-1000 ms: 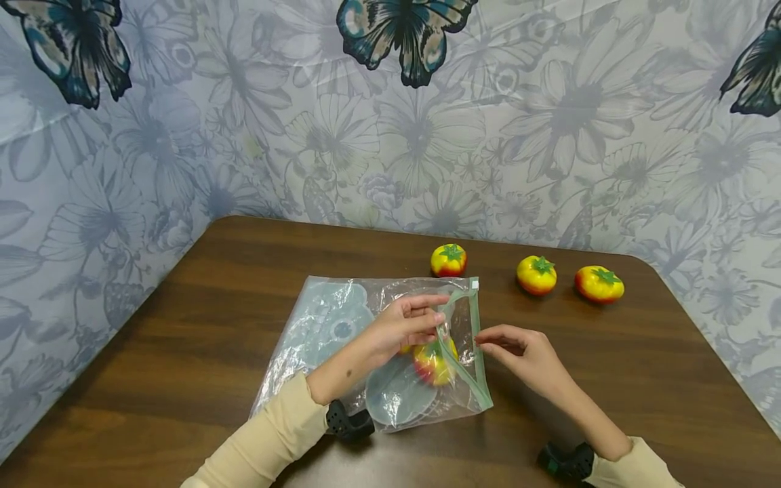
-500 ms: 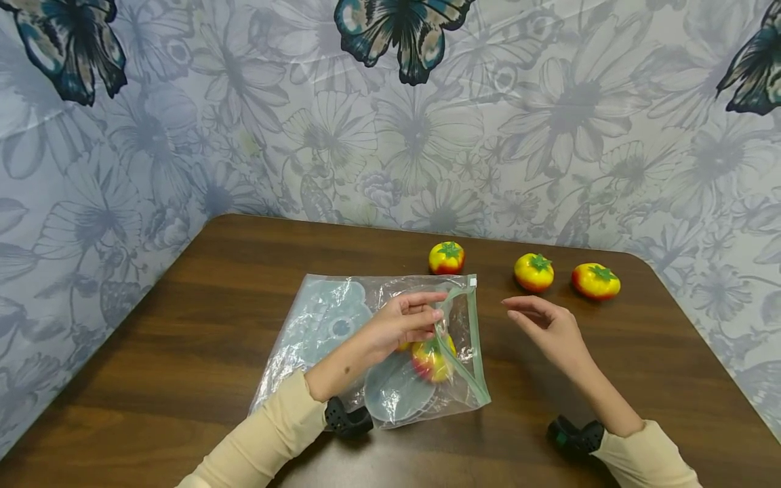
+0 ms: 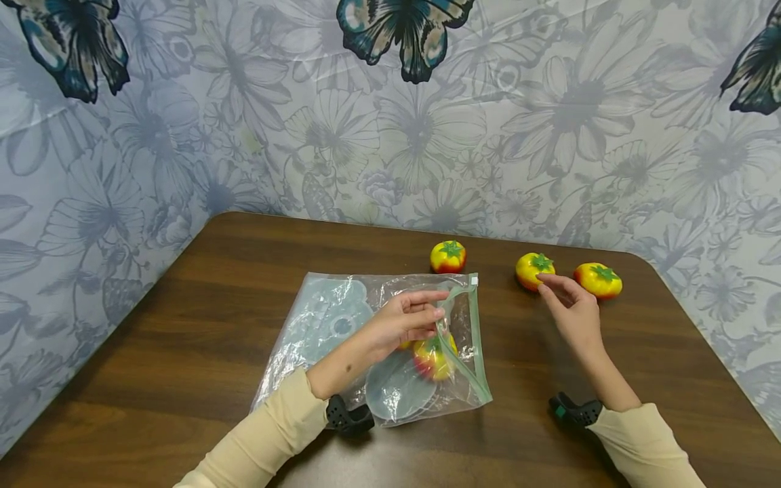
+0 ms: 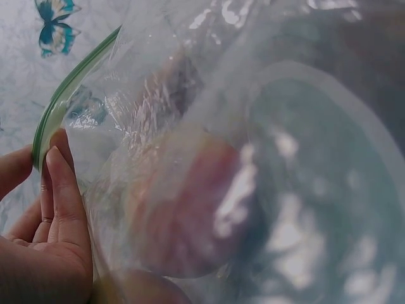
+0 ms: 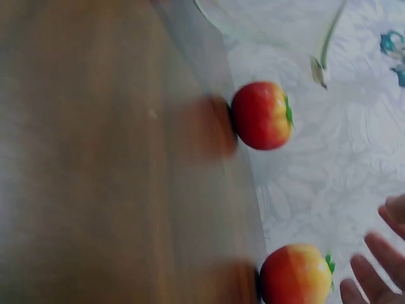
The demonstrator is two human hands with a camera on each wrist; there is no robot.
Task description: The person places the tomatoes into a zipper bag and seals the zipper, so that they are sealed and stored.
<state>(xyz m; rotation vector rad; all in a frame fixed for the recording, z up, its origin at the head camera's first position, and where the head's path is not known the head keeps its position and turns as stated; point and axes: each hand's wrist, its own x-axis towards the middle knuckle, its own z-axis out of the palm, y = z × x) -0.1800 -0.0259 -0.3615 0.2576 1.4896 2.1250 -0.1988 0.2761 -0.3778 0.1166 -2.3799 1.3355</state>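
A clear zip bag (image 3: 390, 288) with a green zip edge lies on the table, its mouth parted toward the right. My left hand (image 3: 405, 318) pinches the near layer of that edge, seen closer in the left wrist view, where the thumb and fingers (image 4: 60, 171) hold the green strip. Inside the bag sits a yellow-and-red toy fruit (image 3: 432, 359) with a green leafy top; part of another shows beside it. My right hand (image 3: 576, 315) reaches to the middle loose toy fruit (image 3: 532, 270), fingers spread around nothing. In the right wrist view a gap separates the fingers from this fruit (image 5: 294, 275).
Two more such fruits stand near the back edge, one behind the bag (image 3: 448, 257) and one at the right (image 3: 599, 280). Pale blue-grey shapes show on or in the bag. The brown table (image 3: 201, 325) meets a flower-patterned cloth backdrop (image 3: 421, 149).
My right hand has left the bag's zip edge and moved right and away from me to the middle loose fruit. The left hand keeps its pinch on the bag.
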